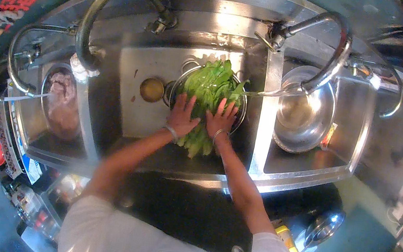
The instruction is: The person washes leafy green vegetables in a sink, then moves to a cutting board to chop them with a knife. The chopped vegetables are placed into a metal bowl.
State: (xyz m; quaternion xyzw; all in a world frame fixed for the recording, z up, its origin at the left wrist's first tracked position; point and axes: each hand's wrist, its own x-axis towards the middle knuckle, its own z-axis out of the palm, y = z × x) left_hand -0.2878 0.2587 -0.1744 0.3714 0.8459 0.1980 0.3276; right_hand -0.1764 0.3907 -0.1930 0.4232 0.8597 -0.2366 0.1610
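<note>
Both my hands rest palm down on a bunch of leafy green vegetables (213, 78), with their fingers spread. My left hand (183, 115) lies on the left side of the greens, and my right hand (222, 119) on the right. Neither is closed around them. The leaves point away from me, while pale stems stick out towards me over the near rim. Beneath the greens is a round metal pot (243, 111) with loop handles, largely hidden, standing in the middle sink basin (130, 75). A stream of water (266, 93) reaches the greens from the right.
A curved faucet (341, 57) arches over the right basin, where a large metal bowl (283, 133) sits. Another gooseneck faucet (87, 24) rises at left. In the left basin, water runs into a bowl of pinkish meat (62, 104). A round drain (152, 90) lies beside the pot.
</note>
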